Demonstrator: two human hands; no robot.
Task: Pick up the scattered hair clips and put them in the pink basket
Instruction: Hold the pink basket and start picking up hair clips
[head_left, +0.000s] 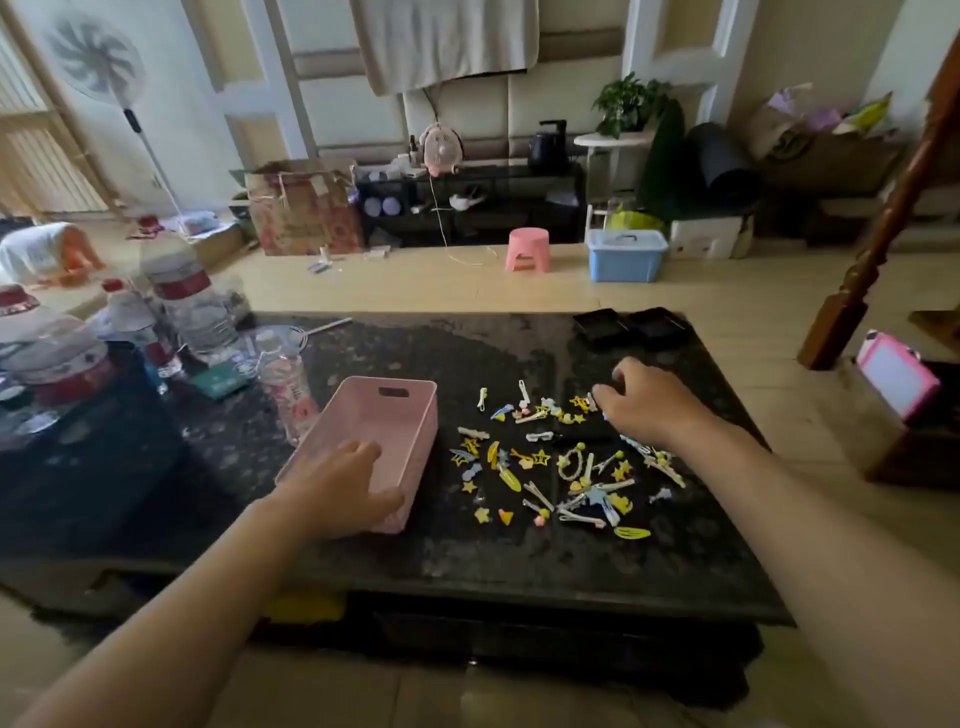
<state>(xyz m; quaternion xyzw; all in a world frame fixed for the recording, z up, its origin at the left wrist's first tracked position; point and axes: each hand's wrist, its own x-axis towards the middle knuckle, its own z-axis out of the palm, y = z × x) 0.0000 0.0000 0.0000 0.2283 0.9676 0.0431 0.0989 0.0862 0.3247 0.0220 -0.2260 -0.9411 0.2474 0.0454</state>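
Observation:
A pink basket (400, 410) stands on the dark table, and I see nothing inside it. My left hand (340, 486) grips its near rim, thumb outside and fingers inside. Several small yellow, blue and white hair clips (561, 462) lie scattered on the table to the right of the basket. My right hand (644, 402) rests palm down at the far right edge of the clips. Its fingers curl down onto the clips there. Whether they hold one is hidden.
Several water bottles (192, 301) and a small bottle (285, 384) crowd the table's left side, close to the basket. Two black trays (631, 327) sit at the far right corner. A pink tablet (896, 374) stands off the table to the right.

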